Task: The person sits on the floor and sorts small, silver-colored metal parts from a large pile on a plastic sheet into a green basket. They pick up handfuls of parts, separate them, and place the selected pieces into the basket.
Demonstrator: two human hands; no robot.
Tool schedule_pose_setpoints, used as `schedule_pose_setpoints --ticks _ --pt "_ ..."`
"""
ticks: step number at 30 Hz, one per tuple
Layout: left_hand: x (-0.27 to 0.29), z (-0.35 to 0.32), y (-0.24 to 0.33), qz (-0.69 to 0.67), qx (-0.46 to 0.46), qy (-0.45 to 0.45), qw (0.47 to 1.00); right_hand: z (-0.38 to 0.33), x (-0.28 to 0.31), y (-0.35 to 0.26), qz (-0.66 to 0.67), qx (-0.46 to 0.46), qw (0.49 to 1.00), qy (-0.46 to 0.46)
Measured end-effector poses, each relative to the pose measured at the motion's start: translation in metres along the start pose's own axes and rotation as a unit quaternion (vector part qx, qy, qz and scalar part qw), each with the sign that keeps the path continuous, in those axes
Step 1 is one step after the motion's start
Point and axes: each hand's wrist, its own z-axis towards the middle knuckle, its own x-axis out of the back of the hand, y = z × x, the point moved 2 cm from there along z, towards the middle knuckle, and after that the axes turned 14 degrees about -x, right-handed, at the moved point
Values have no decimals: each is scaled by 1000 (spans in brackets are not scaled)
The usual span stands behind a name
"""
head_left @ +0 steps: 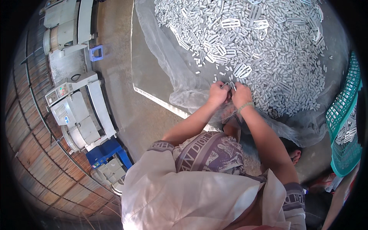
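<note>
My left hand [218, 94] and my right hand [242, 96] meet at the near edge of a large pile of small grey capsule-shaped pieces [276, 65]. Pinched between the fingertips of both is a grey slotted metal buckle [231, 85], partly covered by the fingers. Just beyond them, a pale slotted buckle [242, 70] lies on the pile. More such buckles are scattered through it, one of them a bright buckle [230, 23] farther back. Around my right wrist runs a light band [245, 106].
Sheer white mesh cloth [184, 90] borders the pile on a grey sheet [147, 73]. At the right stands a teal plastic basket [341, 111] holding grey metal pieces. Grey-white machines [78, 115], a blue machine [107, 153] and a small blue frame [96, 53] stand left.
</note>
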Motion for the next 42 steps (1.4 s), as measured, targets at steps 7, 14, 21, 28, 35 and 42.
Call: schedule_pose_setpoints --ticks 7,14,21,28,35,42 --pt "32 8 73 -274 -55 -105 954 -25 39 16 306 -7 930 -205" --pt "-4 30 62 226 -282 -63 930 -17 74 33 506 -61 802 -313" --pt "8 20 60 24 -166 -144 975 -9 74 37 418 -73 891 -162" --pt "12 4 49 -37 -179 -246 952 -18 50 33 526 -103 810 -239" --pt "14 -5 49 -54 -76 -203 975 -17 52 29 552 -128 803 -183" --pt "19 -2 44 -34 -88 -173 981 0 214 53 103 108 848 508"
